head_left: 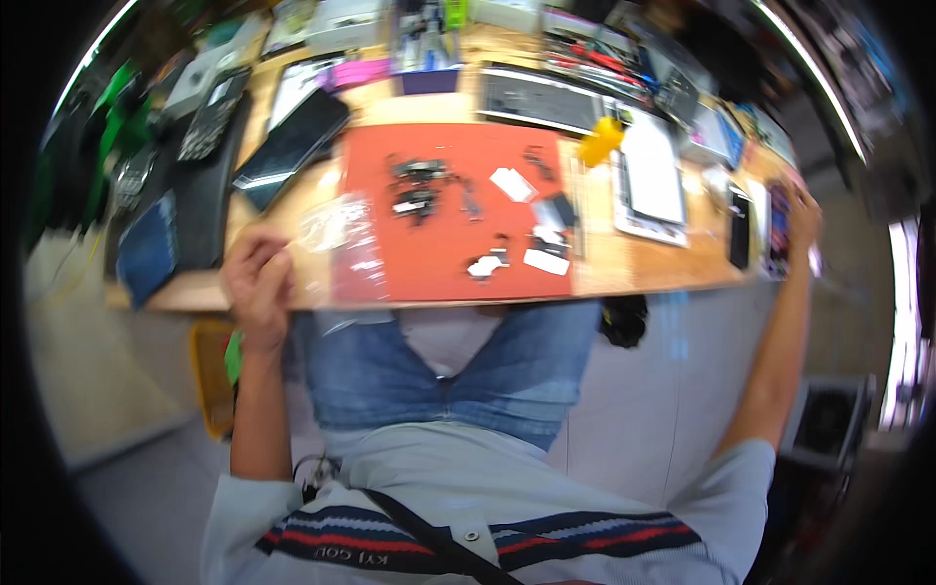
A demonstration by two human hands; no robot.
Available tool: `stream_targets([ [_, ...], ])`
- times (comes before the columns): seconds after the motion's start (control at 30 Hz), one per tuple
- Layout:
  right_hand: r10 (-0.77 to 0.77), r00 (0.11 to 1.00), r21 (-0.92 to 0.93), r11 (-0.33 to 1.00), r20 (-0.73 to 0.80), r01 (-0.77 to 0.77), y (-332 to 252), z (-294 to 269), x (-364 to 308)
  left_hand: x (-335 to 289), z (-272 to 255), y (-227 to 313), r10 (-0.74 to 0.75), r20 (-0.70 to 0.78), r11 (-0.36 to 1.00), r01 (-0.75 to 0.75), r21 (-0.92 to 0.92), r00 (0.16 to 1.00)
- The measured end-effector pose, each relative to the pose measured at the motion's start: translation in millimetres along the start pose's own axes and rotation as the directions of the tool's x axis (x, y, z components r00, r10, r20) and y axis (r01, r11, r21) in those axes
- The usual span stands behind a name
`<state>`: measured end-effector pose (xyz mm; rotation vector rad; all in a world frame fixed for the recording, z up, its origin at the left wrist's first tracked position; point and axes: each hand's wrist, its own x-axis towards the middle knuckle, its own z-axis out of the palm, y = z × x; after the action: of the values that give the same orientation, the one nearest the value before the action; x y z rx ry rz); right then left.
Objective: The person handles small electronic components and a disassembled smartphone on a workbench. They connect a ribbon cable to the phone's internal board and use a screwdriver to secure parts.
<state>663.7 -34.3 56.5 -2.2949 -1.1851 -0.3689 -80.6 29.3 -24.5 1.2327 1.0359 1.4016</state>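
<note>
My left hand (258,278) is at the front edge of the wooden table, its fingers curled in. Whether anything is in it is hidden. Just to its right lies a clear plastic bag (359,255), partly over an orange-red mat (439,268). On the mat are a cluster of small black parts (419,180) and some white pieces (512,185), all blurred. At the far right my right hand (803,222) reaches along a phone with a colourful screen (778,226), fingers stretched out against its edge. A black phone-shaped item (739,229) lies left of it.
A dark glossy tablet-like panel (292,146) lies left of the mat, with a blue cloth (148,249) farther left. Right of the mat are a yellow object (601,141) and a white-screened tablet (651,166). Tools and boxes, including a dark organiser (426,80), line the back.
</note>
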Motion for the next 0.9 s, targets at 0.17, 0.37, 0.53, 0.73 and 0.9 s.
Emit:
stream_targets([
  [0.17, -0.214, 0.971, -0.461, 0.855, 0.102, 0.237, 126.2, 26.6, 44.4, 4.5, 3.7, 7.9, -0.034, 0.049, 0.998, 0.032, 0.047, 0.998],
  [0.37, 0.08, 0.996, -0.363, 0.93, 0.031, -0.063, 73.8, 48.5, 23.3, -1.5, 8.9, 14.5, -0.028, 0.03, 0.994, 0.024, 0.11, 0.999],
  [0.53, -0.049, 0.993, -0.384, 0.923, -0.107, 0.004, 122.0, 47.4, 23.8, 5.4, 19.0, 17.9, -0.061, 0.013, 0.993, 0.059, 0.107, 0.998],
  [0.73, 0.021, 0.916, 0.389, 0.909, -0.401, 0.15, -56.8, 27.1, -63.2, 4.7, 18.4, 8.7, 0.005, -0.046, 0.989, 0.002, 0.148, 0.999],
  [0.9, -0.044, 0.988, 0.801, 0.58, -0.15, 0.147, -182.3, 19.3, -188.2, 9.3, 25.0, 14.4, -0.064, -0.081, 0.981, 0.077, 0.175, 0.995],
])
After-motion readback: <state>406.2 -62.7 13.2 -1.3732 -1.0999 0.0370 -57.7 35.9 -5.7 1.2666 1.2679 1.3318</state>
